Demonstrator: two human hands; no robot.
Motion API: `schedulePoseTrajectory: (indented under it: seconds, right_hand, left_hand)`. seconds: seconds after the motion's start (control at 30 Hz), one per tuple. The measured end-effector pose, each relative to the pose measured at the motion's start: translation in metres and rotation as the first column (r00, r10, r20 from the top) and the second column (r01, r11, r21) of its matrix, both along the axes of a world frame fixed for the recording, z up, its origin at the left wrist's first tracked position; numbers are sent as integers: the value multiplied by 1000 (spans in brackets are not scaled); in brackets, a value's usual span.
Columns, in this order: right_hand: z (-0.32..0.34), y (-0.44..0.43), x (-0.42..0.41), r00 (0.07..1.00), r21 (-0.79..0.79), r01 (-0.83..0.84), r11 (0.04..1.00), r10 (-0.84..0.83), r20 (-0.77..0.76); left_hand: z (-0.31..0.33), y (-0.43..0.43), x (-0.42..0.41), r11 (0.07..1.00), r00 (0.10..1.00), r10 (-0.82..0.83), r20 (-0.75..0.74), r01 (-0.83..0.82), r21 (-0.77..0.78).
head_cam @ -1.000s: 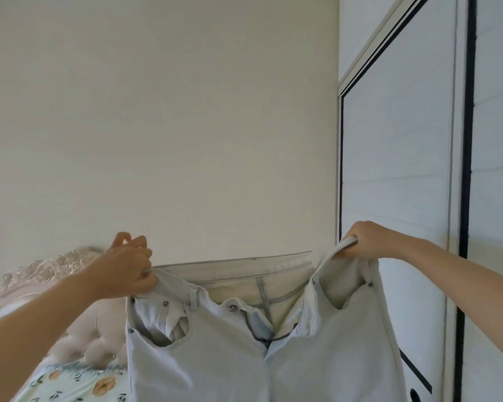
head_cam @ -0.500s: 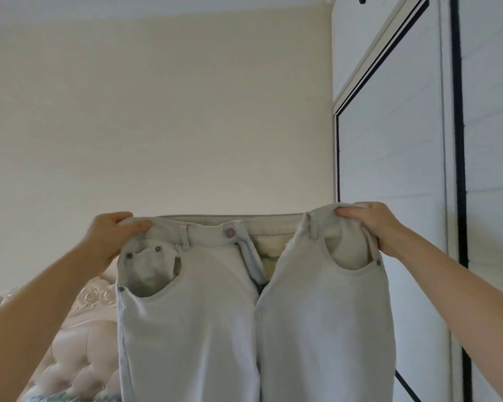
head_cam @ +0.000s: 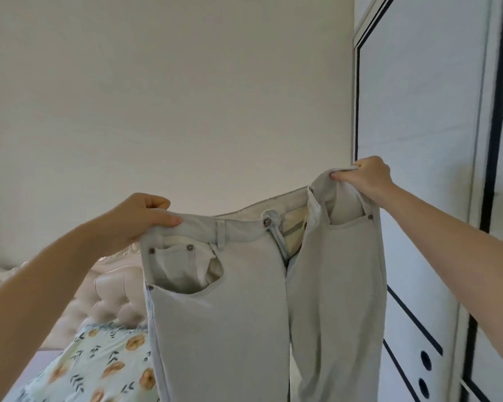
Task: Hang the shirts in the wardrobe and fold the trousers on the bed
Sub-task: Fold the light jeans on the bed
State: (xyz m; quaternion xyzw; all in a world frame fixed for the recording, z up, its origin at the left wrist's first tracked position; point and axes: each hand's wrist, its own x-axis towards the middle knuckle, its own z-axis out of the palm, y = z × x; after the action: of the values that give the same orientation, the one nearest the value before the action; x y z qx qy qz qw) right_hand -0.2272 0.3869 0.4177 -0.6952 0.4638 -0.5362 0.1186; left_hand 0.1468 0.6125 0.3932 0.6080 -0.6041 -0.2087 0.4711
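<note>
A pair of pale grey jeans (head_cam: 244, 309) hangs in the air in front of me, front side toward me, fly unbuttoned. My left hand (head_cam: 134, 219) grips the left end of the waistband, thumb on top. My right hand (head_cam: 363, 175) pinches the right end of the waistband and holds it higher, so the waist slants up to the right. Both legs hang down past the bottom of the view.
A white wardrobe (head_cam: 436, 140) with black trim and round holes in its lower panels stands at the right. A tufted cream headboard (head_cam: 111, 294) and a floral pillow (head_cam: 99, 364) lie low on the left. A plain cream wall fills the background.
Both hands lifted the jeans and pulled the waistband taut. Since half a second ago the right hand has risen above the left, and the view has tipped down.
</note>
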Motion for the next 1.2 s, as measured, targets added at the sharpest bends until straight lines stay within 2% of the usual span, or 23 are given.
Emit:
schedulePoseTrajectory:
  seconds: [0.07, 0.27, 0.5, 0.6, 0.67, 0.8, 0.9, 1.0, 1.2]
  right_hand:
    - [-5, -3, 14, 999, -9, -16, 1000, 15, -42]
    - [-18, -19, 64, 970, -60, -92, 994, 76, -232]
    - [-42, -31, 132, 902, -8, -253, 967, 233, -363]
    - [-65, -21, 176, 848, 34, -352, 935, 334, -411]
    - [-84, -10, 206, 813, 85, -409, 908, 406, -418]
    - [-133, 6, 272, 707, 184, -460, 869, 484, -516]
    - [-179, 24, 321, 573, 233, -471, 851, 496, -653]
    - [-227, 38, 371, 458, 254, -503, 827, 503, -732]
    - [-318, 56, 461, 327, 369, -545, 753, 596, -734]
  left_hand:
    - [-6, 15, -8, 999, 1000, -3, 5, 3, 33]
    - [-10, 52, -31, 998, 993, 57, 99, -57, -1]
    - [-25, 93, 0, 944, 946, 324, 4, -324, 57]
    - [-49, 123, 32, 871, 879, 477, -16, -470, 144]
    - [-71, 147, 59, 818, 838, 545, 37, -541, 194]
    - [-128, 189, 110, 744, 792, 597, 129, -607, 280]
    - [-175, 215, 150, 650, 730, 662, 170, -672, 354]
    - [-230, 239, 198, 541, 659, 700, 277, -741, 398]
    - [-328, 263, 255, 433, 572, 796, 196, -765, 476]
